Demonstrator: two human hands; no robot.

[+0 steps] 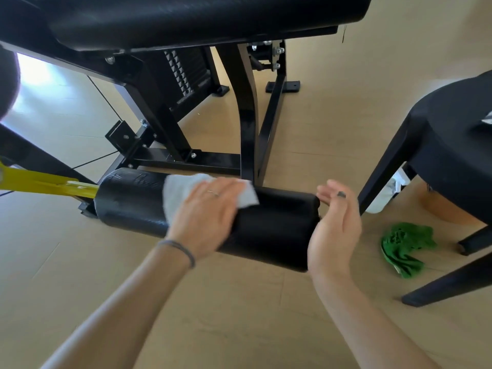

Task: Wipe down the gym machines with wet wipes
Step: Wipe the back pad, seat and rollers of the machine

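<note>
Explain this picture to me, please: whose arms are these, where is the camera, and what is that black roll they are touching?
The camera sits on a person's head and looks down, so these are that person's own bare arms. The left hand presses a white wet wipe flat onto a black padded roller, part of a gym machine with a black frame and a yellow arm. The right hand is open at the roller's end, holding nothing. A green cloth lies on the floor beside a black stool.

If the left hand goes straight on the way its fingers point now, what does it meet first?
Probably the black frame post just past the wipe. The left hand points up-right along the roller pad; depth is unclear.
</note>
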